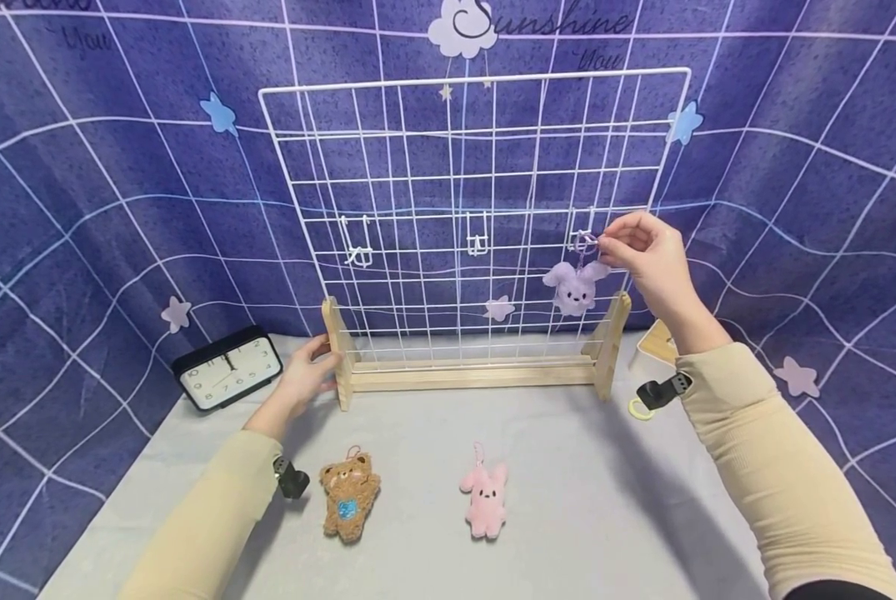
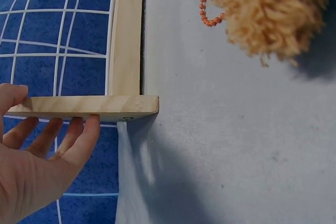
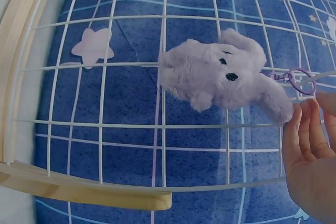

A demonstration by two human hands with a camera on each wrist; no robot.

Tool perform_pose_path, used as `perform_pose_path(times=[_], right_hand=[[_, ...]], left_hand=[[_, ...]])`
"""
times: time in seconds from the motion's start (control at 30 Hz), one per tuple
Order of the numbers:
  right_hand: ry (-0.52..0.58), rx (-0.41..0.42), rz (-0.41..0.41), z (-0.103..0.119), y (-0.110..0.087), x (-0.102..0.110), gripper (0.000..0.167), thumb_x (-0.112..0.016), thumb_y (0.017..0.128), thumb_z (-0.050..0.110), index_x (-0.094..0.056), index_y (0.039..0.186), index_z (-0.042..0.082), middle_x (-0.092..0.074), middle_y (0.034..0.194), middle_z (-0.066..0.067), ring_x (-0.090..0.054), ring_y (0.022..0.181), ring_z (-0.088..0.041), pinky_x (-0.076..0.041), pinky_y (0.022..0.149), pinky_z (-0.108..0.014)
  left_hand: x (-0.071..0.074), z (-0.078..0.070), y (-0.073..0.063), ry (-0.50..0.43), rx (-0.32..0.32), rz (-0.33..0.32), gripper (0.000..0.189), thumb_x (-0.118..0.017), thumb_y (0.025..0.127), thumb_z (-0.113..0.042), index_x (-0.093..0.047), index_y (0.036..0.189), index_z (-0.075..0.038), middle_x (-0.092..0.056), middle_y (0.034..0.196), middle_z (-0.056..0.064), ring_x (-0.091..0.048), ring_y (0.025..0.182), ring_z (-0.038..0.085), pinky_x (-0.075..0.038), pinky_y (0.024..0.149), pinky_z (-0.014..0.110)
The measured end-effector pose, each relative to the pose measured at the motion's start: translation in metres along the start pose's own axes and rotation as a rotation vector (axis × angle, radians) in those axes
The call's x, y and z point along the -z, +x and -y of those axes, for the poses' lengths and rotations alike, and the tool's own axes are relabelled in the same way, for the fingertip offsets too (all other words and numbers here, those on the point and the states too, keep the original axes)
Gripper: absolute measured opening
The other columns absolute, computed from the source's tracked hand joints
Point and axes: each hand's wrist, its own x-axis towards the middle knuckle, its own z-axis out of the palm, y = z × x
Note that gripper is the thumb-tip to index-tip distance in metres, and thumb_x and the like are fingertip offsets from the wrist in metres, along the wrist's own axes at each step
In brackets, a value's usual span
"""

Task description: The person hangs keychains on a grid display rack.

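Observation:
At the right of the white wire grid (image 1: 448,179), my right hand (image 1: 653,258) pinches the purple ring of a lilac bunny plush keychain (image 1: 575,292). That ring (image 3: 303,94) is right at the right-hand white hook (image 1: 572,223); whether it is over the hook I cannot tell. The bunny hangs in front of the grid, one ear close to my fingers in the right wrist view. My left hand (image 1: 305,379) grips the left wooden foot (image 2: 89,106) of the grid's stand, thumb on one face and fingers on the other.
Two more white hooks (image 1: 478,242) hang on the grid. On the table lie a brown bear plush (image 1: 350,497) and a pink bunny plush (image 1: 486,504). A black clock (image 1: 228,368) stands left; a small box (image 1: 653,354) and yellow ring (image 1: 640,410) are right.

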Motion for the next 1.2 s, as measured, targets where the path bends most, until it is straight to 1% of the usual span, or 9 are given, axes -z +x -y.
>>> perform_pose_path(times=[0.17, 0.4, 0.47, 0.67, 0.83, 0.93, 1.0, 1.13, 1.2], right_hand=[[-0.037, -0.010, 0.002, 0.004, -0.006, 0.001, 0.010, -0.071, 0.090, -0.009, -0.070, 0.098, -0.002, -0.071, 0.085, -0.003, -0.068, 0.077, -0.013, -0.062, 0.070, -0.020], [-0.231, 0.003, 0.063, 0.005, -0.019, 0.002, 0.017, -0.072, 0.095, 0.003, -0.074, 0.110, -0.003, -0.073, 0.089, 0.002, -0.066, 0.080, -0.010, -0.057, 0.074, -0.017], [-0.221, 0.013, 0.079, 0.004, -0.024, 0.001, 0.019, -0.071, 0.095, 0.001, -0.074, 0.113, -0.003, -0.073, 0.089, 0.002, -0.066, 0.080, -0.010, -0.057, 0.074, -0.017], [-0.111, 0.030, 0.117, 0.000, -0.039, -0.001, 0.022, -0.070, 0.093, -0.007, -0.073, 0.113, 0.000, -0.072, 0.090, -0.002, -0.067, 0.078, -0.011, -0.058, 0.071, -0.018], [-0.139, 0.008, 0.162, -0.004, -0.052, -0.005, 0.020, -0.070, 0.093, -0.007, -0.069, 0.113, -0.008, -0.074, 0.095, -0.005, -0.068, 0.081, -0.013, -0.059, 0.072, -0.019], [-0.185, -0.019, 0.187, -0.012, -0.061, -0.011, 0.022, -0.070, 0.093, -0.007, -0.066, 0.114, -0.014, -0.075, 0.097, -0.007, -0.069, 0.081, -0.014, -0.060, 0.073, -0.020], [-0.238, -0.048, 0.212, -0.021, -0.069, -0.016, 0.022, -0.070, 0.093, -0.005, -0.066, 0.114, -0.013, -0.075, 0.099, -0.008, -0.070, 0.082, -0.013, -0.061, 0.073, -0.021], [-0.324, -0.120, 0.302, -0.047, -0.087, -0.029, 0.021, -0.072, 0.094, 0.001, -0.068, 0.113, -0.008, -0.074, 0.103, -0.009, -0.069, 0.087, -0.013, -0.060, 0.078, -0.022], [-0.339, -0.161, 0.361, -0.060, -0.096, -0.036, 0.020, -0.072, 0.094, 0.003, -0.070, 0.112, -0.005, -0.073, 0.106, -0.014, -0.068, 0.091, -0.015, -0.060, 0.082, -0.024]], left_hand=[[0.001, 0.003, 0.000, -0.011, 0.004, -0.005, 0.065, -0.050, 0.106, -0.009, -0.017, 0.161, 0.002, -0.023, 0.162, 0.028, -0.033, 0.141, 0.049, -0.046, 0.105, 0.062], [0.002, 0.006, -0.004, -0.001, 0.007, -0.001, 0.065, -0.050, 0.107, -0.010, -0.017, 0.161, 0.002, -0.024, 0.162, 0.029, -0.035, 0.140, 0.049, -0.048, 0.104, 0.061], [0.002, 0.006, -0.005, 0.005, 0.007, -0.002, 0.065, -0.050, 0.107, -0.010, -0.017, 0.161, 0.002, -0.024, 0.162, 0.028, -0.035, 0.140, 0.049, -0.048, 0.104, 0.060], [0.002, 0.006, -0.004, 0.008, -0.001, 0.003, 0.065, -0.051, 0.106, -0.010, -0.018, 0.161, 0.001, -0.025, 0.161, 0.028, -0.036, 0.140, 0.050, -0.048, 0.104, 0.060], [0.001, 0.005, -0.002, 0.002, -0.007, 0.008, 0.064, -0.052, 0.106, -0.010, -0.020, 0.161, 0.001, -0.026, 0.161, 0.028, -0.036, 0.139, 0.050, -0.048, 0.105, 0.061], [0.000, 0.004, -0.001, -0.007, -0.006, 0.006, 0.064, -0.052, 0.106, -0.009, -0.020, 0.160, 0.002, -0.026, 0.161, 0.028, -0.036, 0.140, 0.050, -0.047, 0.105, 0.061], [0.000, 0.001, -0.001, -0.008, -0.008, 0.001, 0.065, -0.051, 0.106, -0.008, -0.019, 0.161, 0.002, -0.026, 0.161, 0.029, -0.036, 0.140, 0.049, -0.047, 0.105, 0.061], [0.000, -0.002, -0.002, -0.006, -0.004, -0.008, 0.066, -0.051, 0.105, -0.005, -0.016, 0.161, 0.002, -0.025, 0.161, 0.029, -0.035, 0.140, 0.048, -0.048, 0.104, 0.061], [-0.001, -0.003, -0.003, -0.002, 0.000, -0.009, 0.066, -0.050, 0.106, -0.005, -0.015, 0.161, 0.001, -0.025, 0.161, 0.029, -0.035, 0.140, 0.048, -0.049, 0.104, 0.061]])
